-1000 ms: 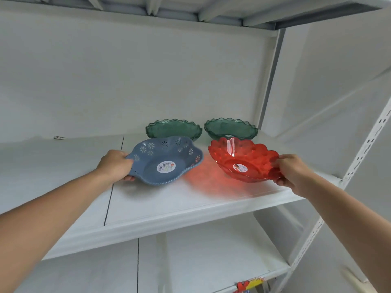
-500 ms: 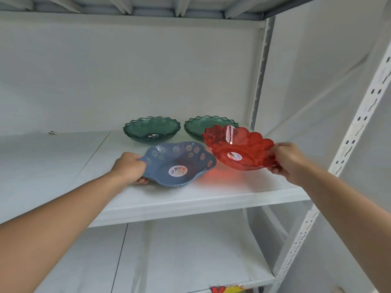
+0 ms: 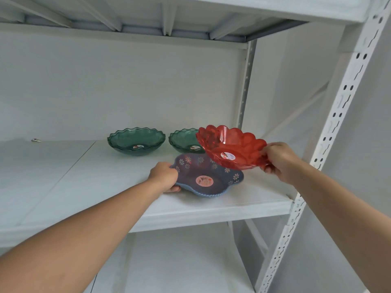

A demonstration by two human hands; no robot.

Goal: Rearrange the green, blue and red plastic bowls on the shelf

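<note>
On the white shelf (image 3: 88, 178), toward its right end, the blue bowl (image 3: 208, 178) sits near the front edge, its floral rim gripped on the left side by the left hand (image 3: 165, 176), whose fingers are closed over that rim with the thumb underneath. Just above it and to the right, the red bowl (image 3: 231, 148) is lifted clear of the shelf and tilted, its near right rim pinched in the closed fingers of the right hand (image 3: 279, 159). Its left half overhangs the back right part of the blue bowl and hides part of the right green bowl (image 3: 185, 140) behind it. A second green bowl (image 3: 136, 140) stands just beside that one, to the left, near the back wall. Far left at the back lies a small scrap (image 3: 36, 140), too small to identify. A perforated white upright post (image 3: 330, 132) rises at the shelf's right front corner, close to the right wrist.
</note>
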